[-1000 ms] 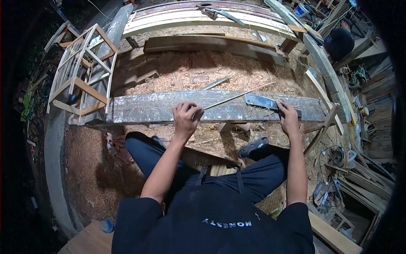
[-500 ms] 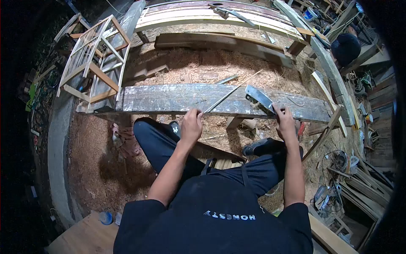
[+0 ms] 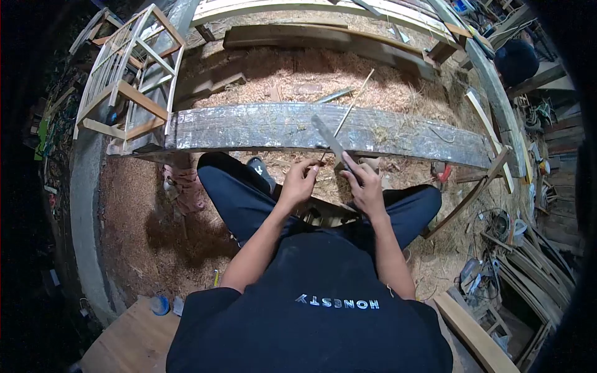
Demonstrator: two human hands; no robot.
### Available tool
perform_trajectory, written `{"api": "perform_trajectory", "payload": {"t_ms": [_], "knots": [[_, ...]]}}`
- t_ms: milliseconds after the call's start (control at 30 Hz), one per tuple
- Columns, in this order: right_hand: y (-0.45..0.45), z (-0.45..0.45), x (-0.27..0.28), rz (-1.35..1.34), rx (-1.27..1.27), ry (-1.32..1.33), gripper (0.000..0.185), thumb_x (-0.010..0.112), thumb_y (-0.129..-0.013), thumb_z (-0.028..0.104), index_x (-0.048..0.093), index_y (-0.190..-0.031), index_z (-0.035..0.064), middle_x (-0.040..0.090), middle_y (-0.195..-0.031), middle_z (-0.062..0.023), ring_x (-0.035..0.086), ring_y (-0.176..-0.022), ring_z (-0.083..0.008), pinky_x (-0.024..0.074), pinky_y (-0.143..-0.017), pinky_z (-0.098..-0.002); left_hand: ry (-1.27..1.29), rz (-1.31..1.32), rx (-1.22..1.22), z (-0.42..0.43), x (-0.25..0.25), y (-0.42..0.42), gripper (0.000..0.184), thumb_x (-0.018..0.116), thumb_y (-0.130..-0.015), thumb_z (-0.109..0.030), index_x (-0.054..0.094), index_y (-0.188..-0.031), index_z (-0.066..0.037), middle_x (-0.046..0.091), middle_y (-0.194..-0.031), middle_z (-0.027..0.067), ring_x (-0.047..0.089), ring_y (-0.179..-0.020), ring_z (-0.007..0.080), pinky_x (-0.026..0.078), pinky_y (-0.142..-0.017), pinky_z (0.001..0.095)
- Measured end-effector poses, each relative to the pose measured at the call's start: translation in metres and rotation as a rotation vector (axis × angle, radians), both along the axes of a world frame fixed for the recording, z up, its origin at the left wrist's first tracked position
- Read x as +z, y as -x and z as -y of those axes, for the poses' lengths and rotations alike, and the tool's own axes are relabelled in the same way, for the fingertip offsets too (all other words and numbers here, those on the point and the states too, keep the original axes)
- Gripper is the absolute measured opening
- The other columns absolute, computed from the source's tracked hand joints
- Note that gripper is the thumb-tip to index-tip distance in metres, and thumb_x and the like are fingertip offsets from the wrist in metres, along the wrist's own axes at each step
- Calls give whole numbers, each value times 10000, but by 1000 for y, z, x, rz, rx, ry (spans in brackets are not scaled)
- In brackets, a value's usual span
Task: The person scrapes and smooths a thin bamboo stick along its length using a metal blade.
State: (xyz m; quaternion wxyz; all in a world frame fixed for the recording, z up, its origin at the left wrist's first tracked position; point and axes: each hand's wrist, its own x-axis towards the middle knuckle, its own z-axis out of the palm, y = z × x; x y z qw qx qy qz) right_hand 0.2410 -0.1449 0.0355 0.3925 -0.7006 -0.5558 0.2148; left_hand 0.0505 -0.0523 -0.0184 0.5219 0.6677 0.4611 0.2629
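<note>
My left hand is closed on the near end of a thin wooden stick, which slants away over the wooden beam. My right hand grips the dark handle of a broad-bladed knife. The blade points up and to the left and crosses in front of the stick, close to my left hand. Whether blade and stick touch, I cannot tell. Both hands are just on my side of the beam, above my lap.
A slatted wooden frame stands on the left end of the beam. Shavings cover the ground beyond. A curved wooden strip leans at the right, near a pile of thin strips. A board lies at lower left.
My right hand has brought the knife left and nearer to me, off the beam, toward the stick. My left hand has shifted right and nearer. The view has tilted down slightly.
</note>
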Motion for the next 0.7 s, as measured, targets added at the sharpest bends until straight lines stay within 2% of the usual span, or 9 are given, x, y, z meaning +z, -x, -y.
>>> {"api": "perform_trajectory", "payload": {"t_ms": [67, 100, 233, 367, 433, 467, 533, 667, 700], "knots": [[9, 1, 4, 7, 29, 25, 478, 744, -934, 191, 651, -1401, 230, 615, -830, -167, 638, -754, -361, 507, -717, -437, 245, 130, 22, 6, -1, 1, 244, 604, -1041, -197, 704, -1006, 23, 567, -637, 32, 528, -603, 106, 421, -564, 317], [10, 2, 0, 21, 58, 13, 477, 744, -932, 187, 653, -1398, 226, 619, -839, -172, 637, -748, -362, 508, -707, -437, 268, 167, 38, 9, -1, 1, 264, 597, -1046, -192, 705, -946, 27, 557, -627, -2, 502, -573, 72, 395, -528, 292], [14, 8, 3, 57, 100, 92, 464, 729, -938, 167, 656, -1394, 211, 637, -852, -171, 639, -747, -360, 512, -688, -439, 447, 232, 159, 23, 8, -4, 290, 615, -1022, -189, 695, -849, 28, 551, -596, -17, 484, -508, 58, 367, -470, 288], [13, 7, 1, 73, 153, 115, 444, 705, -950, 137, 660, -1388, 197, 666, -964, -183, 669, -799, -366, 537, -718, -444, 455, 192, 119, 17, 12, -5, 268, 614, -999, -162, 681, -828, 32, 565, -602, -9, 493, -515, 57, 372, -473, 289], [18, 3, 2, 32, 154, -25, 432, 692, -948, 96, 667, -1372, 175, 663, -1113, -198, 689, -909, -389, 558, -782, -451, 462, 216, 189, 17, 23, -10, 209, 594, -982, -119, 664, -856, 32, 570, -603, -6, 488, -511, 58, 373, -467, 294], [19, 1, 4, 31, 154, -27, 432, 692, -948, 96, 667, -1372, 175, 663, -1113, -198, 689, -909, -389, 558, -782, -451, 464, 228, 224, 16, 26, -11, 180, 585, -973, -98, 656, -871, 31, 572, -603, -5, 486, -510, 58, 374, -464, 296], [25, -2, 8, 81, 108, -139, 417, 692, -933, 61, 676, -1344, 130, 639, -1226, -203, 685, -1018, -406, 564, -858, -449, 473, 240, 222, 14, 28, -10, 164, 579, -972, -92, 660, -892, 26, 571, -605, -3, 486, -505, 63, 374, -461, 297], [33, -2, 0, -67, 89, -111, 379, 709, -913, 51, 703, -1291, 90, 653, -1209, -187, 684, -1058, -376, 557, -900, -430, 495, 246, 213, 10, 37, -5, 134, 577, -960, -72, 670, -901, 4, 572, -625, 3, 505, -511, 79, 387, -471, 298], [31, -2, 2, -58, 79, -129, 372, 731, -903, 75, 720, -1273, 107, 661, -1183, -170, 697, -1012, -358, 568, -856, -421, 361, 214, 156, 8, 36, -3, 107, 593, -942, -55, 668, -890, 1, 583, -653, 10, 513, -532, 77, 395, -490, 292]]}}
